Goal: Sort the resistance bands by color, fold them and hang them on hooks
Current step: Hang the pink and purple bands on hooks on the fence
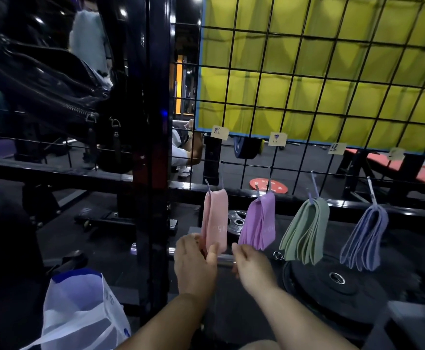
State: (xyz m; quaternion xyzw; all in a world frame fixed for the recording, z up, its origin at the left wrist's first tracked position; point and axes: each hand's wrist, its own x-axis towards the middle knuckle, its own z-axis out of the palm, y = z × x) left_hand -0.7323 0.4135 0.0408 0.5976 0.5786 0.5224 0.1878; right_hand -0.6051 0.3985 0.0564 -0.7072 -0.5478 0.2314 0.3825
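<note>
Left hand pinching lower edge of pink bands, right hand grip unclear

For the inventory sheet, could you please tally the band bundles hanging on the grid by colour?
Pink bundle: 1
Purple bundle: 1
Green bundle: 1
Blue bundle: 1
Total: 4 bundles
</note>
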